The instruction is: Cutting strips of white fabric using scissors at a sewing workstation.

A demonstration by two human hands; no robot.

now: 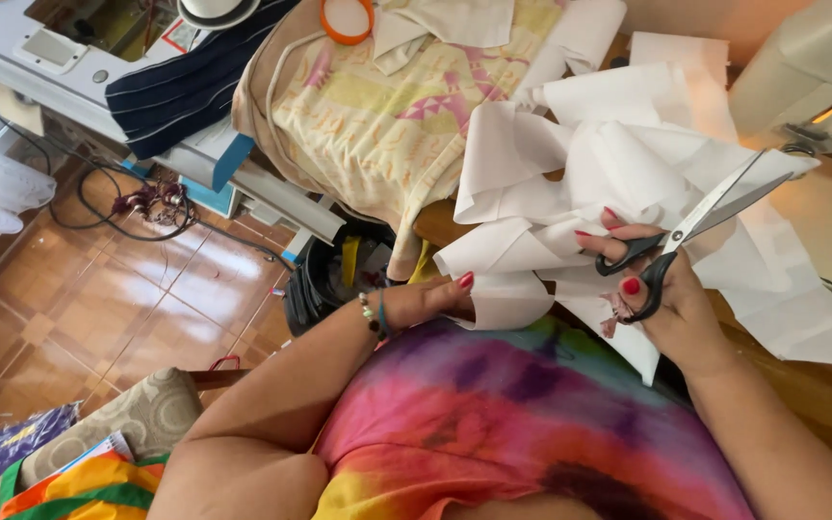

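My right hand [662, 294] grips black-handled scissors [700, 223], their silver blades parted and pointing up and to the right over a heap of white fabric [570, 169]. My left hand [435, 294] pinches the lower left edge of that white fabric near my body. Both hands have red nails, and the left wrist wears beaded bracelets. The fabric pieces lie crumpled on a wooden table [820, 385] in front of my tie-dyed shirt.
A yellow patterned cloth [377, 116] drapes over the table's left end, with an orange ring [346, 19] on it. A black bin [325, 279] stands below. A sewing machine [801, 77] sits far right; dark striped fabric [185, 91] and cables [146, 202] lie left over tiled floor.
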